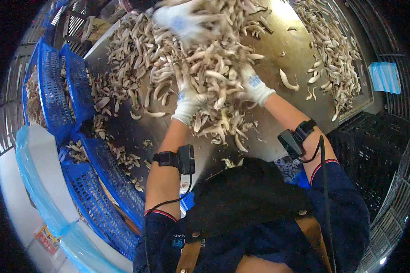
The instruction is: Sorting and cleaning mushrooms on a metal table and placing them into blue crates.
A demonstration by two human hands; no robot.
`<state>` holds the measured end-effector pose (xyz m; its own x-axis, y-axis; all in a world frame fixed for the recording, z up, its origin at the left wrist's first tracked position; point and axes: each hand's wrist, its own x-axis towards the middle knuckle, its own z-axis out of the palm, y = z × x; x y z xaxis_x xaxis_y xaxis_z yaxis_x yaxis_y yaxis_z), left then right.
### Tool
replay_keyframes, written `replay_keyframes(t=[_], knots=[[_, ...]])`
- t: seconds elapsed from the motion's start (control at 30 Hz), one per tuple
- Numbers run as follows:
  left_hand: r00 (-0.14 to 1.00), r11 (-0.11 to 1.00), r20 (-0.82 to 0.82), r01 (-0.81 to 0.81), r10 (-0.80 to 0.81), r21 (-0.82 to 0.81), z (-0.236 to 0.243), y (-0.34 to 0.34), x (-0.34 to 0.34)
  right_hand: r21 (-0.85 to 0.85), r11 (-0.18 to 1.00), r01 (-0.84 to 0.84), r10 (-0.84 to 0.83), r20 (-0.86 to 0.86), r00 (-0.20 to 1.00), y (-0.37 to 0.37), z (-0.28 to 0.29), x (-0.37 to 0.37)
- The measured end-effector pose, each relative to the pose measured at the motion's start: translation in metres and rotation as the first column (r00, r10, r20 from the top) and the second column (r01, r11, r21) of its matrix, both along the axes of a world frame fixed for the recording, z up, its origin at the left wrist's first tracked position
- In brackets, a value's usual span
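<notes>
A heap of long, pale, curved mushrooms (214, 75) lies on a metal table (278, 59) before me. My left hand (187, 101), in a white glove with blue print, is at the heap's near left side, fingers stretched out among the mushrooms. On the right flank, my right hand (254, 86) wears the same kind of glove. Its fingers look open against the mushrooms, slightly blurred and partly covered. Several mushrooms lie between my two hands. Beyond them, another person's white-gloved hand (182, 20) is smeared by motion over the far part of the heap.
Blue perforated baskets (79, 86) stand along the left edge, some holding mushrooms. More mushrooms (335, 54) lie in a band at the right. A black crate (369, 150) stands at the lower right, and a light blue packet (385, 77) hangs by the right-hand bars.
</notes>
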<state>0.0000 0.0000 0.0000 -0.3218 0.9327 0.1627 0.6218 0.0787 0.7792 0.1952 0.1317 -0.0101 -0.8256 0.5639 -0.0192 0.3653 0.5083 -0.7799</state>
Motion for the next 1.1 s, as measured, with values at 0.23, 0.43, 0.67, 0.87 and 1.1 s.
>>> replay_keyframes(t=[0.23,0.43,0.67,0.87,1.1], knots=[[0.727,0.984,0.673,-0.022,0.137,-0.176,0.04,0.006,-0.021,0.008,1.0,-0.017,0.018,-0.165,0.986,-0.035,0.055,-0.073],[0.682,0.969,0.724,0.095,0.105,-0.229,0.13,-0.01,0.065,-0.381,0.924,0.043,-0.221,-0.437,0.872,-0.081,0.059,-0.019],[0.71,0.719,-0.344,0.684,-0.615,0.126,0.16,0.138,0.165,-0.916,0.398,0.042,-0.89,-0.375,0.261,-0.001,0.089,0.114],[0.739,0.706,0.137,0.672,-0.66,-0.224,0.207,0.182,0.174,-0.743,-0.227,0.63,-0.965,0.084,-0.248,0.104,0.097,0.259],[0.954,0.973,0.295,0.018,0.052,-0.232,0.1,-0.035,-0.009,0.244,0.269,0.932,-0.951,-0.087,0.297,0.004,-0.028,0.326]])
